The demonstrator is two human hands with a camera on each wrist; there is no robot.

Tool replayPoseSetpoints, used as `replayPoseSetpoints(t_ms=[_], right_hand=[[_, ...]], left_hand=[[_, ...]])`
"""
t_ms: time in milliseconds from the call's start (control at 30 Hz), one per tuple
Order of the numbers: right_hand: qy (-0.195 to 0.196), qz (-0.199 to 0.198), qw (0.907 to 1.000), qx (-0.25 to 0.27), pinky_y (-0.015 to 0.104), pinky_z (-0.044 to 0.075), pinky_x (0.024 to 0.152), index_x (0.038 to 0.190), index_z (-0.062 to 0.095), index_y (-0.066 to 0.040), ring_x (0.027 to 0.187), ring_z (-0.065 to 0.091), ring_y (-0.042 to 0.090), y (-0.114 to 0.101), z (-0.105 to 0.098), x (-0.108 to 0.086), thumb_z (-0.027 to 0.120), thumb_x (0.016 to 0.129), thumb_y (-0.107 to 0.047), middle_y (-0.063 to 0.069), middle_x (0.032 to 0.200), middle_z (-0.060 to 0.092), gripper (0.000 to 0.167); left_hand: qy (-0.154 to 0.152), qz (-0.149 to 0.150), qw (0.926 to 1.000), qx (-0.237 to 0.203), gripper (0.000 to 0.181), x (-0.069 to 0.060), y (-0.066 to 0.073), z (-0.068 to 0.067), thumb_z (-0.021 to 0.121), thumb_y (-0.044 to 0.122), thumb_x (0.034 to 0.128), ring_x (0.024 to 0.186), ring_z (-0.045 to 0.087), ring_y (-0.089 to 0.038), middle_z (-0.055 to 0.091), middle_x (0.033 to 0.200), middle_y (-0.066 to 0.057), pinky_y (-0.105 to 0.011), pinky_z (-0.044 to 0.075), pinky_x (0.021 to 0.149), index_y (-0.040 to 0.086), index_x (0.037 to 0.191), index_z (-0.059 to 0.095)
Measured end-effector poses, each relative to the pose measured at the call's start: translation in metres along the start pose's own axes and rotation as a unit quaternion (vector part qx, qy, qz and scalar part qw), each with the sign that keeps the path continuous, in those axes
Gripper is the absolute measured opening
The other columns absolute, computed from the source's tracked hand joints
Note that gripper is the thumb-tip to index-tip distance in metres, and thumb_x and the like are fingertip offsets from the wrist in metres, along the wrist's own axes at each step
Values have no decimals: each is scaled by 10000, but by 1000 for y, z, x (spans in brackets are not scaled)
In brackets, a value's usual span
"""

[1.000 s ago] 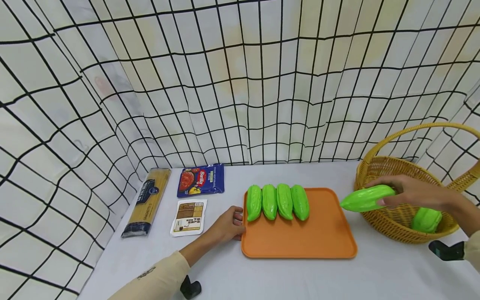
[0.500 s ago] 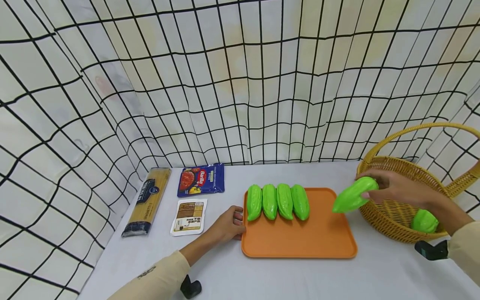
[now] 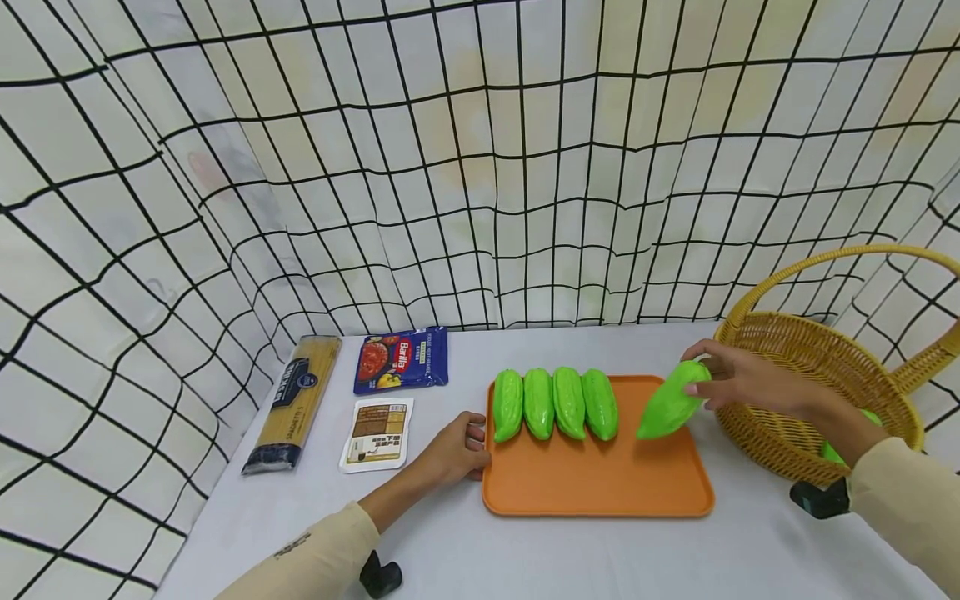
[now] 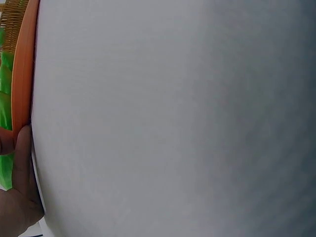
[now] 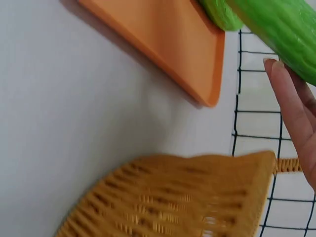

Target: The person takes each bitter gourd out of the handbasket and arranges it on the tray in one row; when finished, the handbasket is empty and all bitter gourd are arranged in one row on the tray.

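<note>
My right hand (image 3: 750, 382) pinches a bright green bitter melon (image 3: 667, 406) by its upper end, over the right part of the orange tray (image 3: 577, 483). Its pointed tip slants down to the left. In the right wrist view, fingertips (image 5: 277, 74) press against the green skin of the melon (image 5: 284, 34). Several like melons (image 3: 554, 406) lie side by side along the tray's far left part. At the tray's left edge, my left hand (image 3: 456, 450) grips the rim, and the left wrist view shows its digits on both sides of the rim (image 4: 23, 74).
A wicker basket (image 3: 810, 342) with a tall handle stands at right; a green melon inside is mostly hidden by my right forearm. On the left lie a spaghetti pack (image 3: 300, 404), a blue Barilla pouch (image 3: 401, 360) and a white-edged packet (image 3: 377, 435). Black netting (image 3: 525, 208) rises behind.
My right hand has carried the melon leftward from the basket's edge to above the tray, and the melon's tip has turned more downward. My left hand and the tray have stayed put.
</note>
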State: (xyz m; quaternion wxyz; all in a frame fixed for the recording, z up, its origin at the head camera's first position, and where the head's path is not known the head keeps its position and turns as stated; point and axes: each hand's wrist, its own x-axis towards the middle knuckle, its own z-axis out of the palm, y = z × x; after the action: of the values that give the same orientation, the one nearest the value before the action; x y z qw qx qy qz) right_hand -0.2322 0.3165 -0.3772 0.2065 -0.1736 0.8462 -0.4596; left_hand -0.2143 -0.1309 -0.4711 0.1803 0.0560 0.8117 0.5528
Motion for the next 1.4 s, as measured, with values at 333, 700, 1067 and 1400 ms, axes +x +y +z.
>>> replayPoseSetpoints(t_ms=[333,700,1067,1400], right_hand=[[344,-20,9986,-399,423,637,859,1475,455,-121,1180,594,334,2,17,20,590,1004,-328,240,1410,515,532],[448,587,9972,-117,437,633,875,1452,409,-110,1230,556,374,-1,29,36,572,1004,-410,282,1425,481,563],[400,982,9944,-38,524,603,922,1438,436,-86,1252,527,426,2,37,51,577,998,-424,337,1439,433,573],[439,1148,9922,192,403,620,827,1500,366,-31,1082,638,295,2,44,65,547,1017,-393,328,1398,482,630]], left_hand=[[13,-60,9999,99,664,2,-2,1,646,-62,755,933,592,-207,539,1128,-156,-337,660,652,-63,1383,429],[14,-57,9999,90,665,3,-3,1,643,-68,757,935,589,-207,536,1125,-153,-344,660,646,-58,1386,427],[19,-118,9998,127,663,2,-1,1,648,-67,765,942,587,-213,536,1131,-153,-343,660,647,-52,1391,427],[21,-167,9997,170,661,1,0,1,656,-62,769,941,589,-211,537,1133,-148,-341,660,650,-44,1390,432]])
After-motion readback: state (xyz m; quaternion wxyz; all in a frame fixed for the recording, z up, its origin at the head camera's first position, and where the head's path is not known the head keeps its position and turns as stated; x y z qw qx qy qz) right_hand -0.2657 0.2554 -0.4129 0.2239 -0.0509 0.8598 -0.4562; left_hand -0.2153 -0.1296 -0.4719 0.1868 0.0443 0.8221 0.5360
